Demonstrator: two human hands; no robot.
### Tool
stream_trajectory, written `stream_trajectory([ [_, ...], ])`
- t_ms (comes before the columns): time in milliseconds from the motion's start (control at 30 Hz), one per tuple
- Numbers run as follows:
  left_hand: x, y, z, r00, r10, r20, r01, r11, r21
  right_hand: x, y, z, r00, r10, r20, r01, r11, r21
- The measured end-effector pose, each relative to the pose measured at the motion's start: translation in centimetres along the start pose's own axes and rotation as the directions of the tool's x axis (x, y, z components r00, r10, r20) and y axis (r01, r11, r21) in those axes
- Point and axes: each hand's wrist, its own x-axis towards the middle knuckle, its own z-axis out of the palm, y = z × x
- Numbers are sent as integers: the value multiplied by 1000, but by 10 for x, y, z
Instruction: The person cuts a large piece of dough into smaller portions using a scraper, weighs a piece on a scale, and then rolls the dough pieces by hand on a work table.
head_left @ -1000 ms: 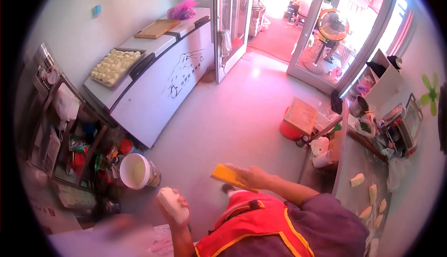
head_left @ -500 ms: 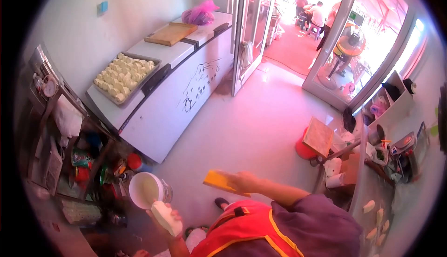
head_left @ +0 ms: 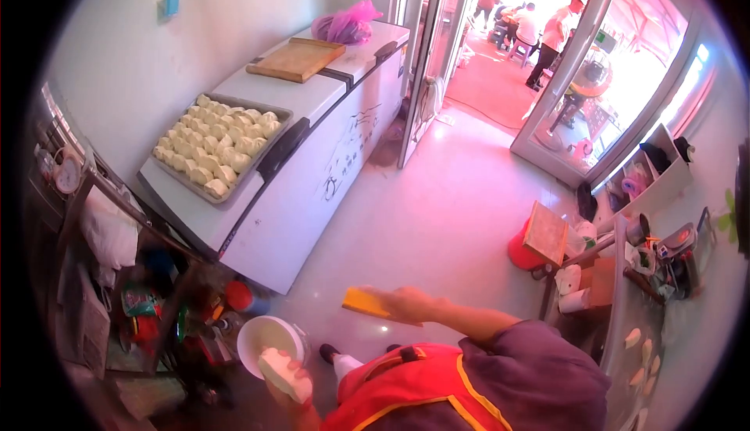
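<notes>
My left hand (head_left: pixel 300 389) is wrapped around a thick, pale lump of dough (head_left: pixel 286 375) at the bottom of the head view. That dough overlaps the rim of a white bucket (head_left: pixel 300 342) on the floor. Held out in front of my red apron, my right hand (head_left: pixel 408 304) grips a flat, straight-edged yellow-orange tool (head_left: pixel 362 301), pointing left. The far part of its edge passes below my fingers. Over on the white chest freezer (head_left: pixel 312 189), a metal tray (head_left: pixel 254 167) carries rows of pale shaped dough pieces (head_left: pixel 215 142).
A wooden board (head_left: pixel 297 59) and a pink plastic bag (head_left: pixel 348 22) lie farther along the freezer. Cluttered shelves (head_left: pixel 117 275) stand at left. A board-topped red bucket (head_left: pixel 526 248) and a counter with dough pieces (head_left: pixel 645 349) are at right. People (head_left: pixel 558 37) appear beyond the open glass door.
My view has shifted, so the freezer and white bucket sit farther right in the frame. My left hand with the dough is slightly lower and right; both hands keep their hold.
</notes>
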Motion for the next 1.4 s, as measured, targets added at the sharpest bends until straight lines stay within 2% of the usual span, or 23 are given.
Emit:
stream_trajectory([
  [67, 22, 20, 13, 999, -24, 33, 23, 999, 41, 17, -19, 2, 999, 27, -42, -27, 1000, 5],
  [133, 35, 44, 17, 999, 14, -35, -13, 999, 35, 25, -47, -4, 997, 60, -54, -61, 998, -4],
  [200, 48, 71, 25, 999, -2, -45, 3, 1000, 26, 40, -65, -1, 995, 9, -96, -12, 999, -31],
  [333, 64, 118, 26, 999, -29, 33, 28, 999, 25, 71, -97, 8, 996, 16, -92, -22, 998, -61],
  [433, 75, 145, 20, 993, -67, 95, 64, 997, 41, 94, -106, 23, 980, -76, -182, 59, 993, -99],
  [533, 75, 163, 25, 985, -122, 121, 120, 992, 25, 114, -121, 27, 989, -71, -128, 63, 996, -60],
  [667, 79, 187, 30, 960, -226, 164, 243, 966, -88, 128, -152, 21, 993, -72, -93, 61, 992, -110],
  [767, 71, 201, 35, 960, -198, 197, 223, 968, -113, 137, -172, 18, 992, -106, -67, 97, 988, -124],
  [867, 56, 205, 55, 991, -126, 46, 133, 961, -243, 150, -180, 20, 992, -128, -13, 125, 984, -125],
  [933, 51, 214, 39, 997, -38, 73, 52, 978, -201, 162, -184, 25, 986, -166, 13, 165, 968, -189],
  [1067, 29, 226, 9, 992, 54, 117, -27, 976, -218, 181, -198, 22, 971, -201, 132, 219, 967, -134],
  [1100, 19, 228, 8, 996, 85, 13, -78, 957, -279, 193, -194, 29, 966, -212, 147, 233, 963, -139],
  [1167, 10, 227, 6, 954, 292, -70, -292, 956, 17, 204, -193, 34, 959, -234, 160, 254, 960, -115],
  [1200, 6, 223, 11, 911, 403, -90, -384, 907, 174, 208, -195, 35, 955, -251, 161, 267, 960, -86],
  [1233, 4, 214, 14, 912, 396, 103, -410, 887, 213, 213, -197, 35, 948, -273, 162, 285, 957, -55],
  [1333, -6, 211, 27, 911, 406, 76, -413, 886, 212, 224, -198, 36, 907, -392, 153, 404, 913, -55],
  [1400, -1, 205, 15, 862, 506, -25, -498, 856, 143, 228, -191, 30, 868, -472, 154, 491, 861, -132],
])
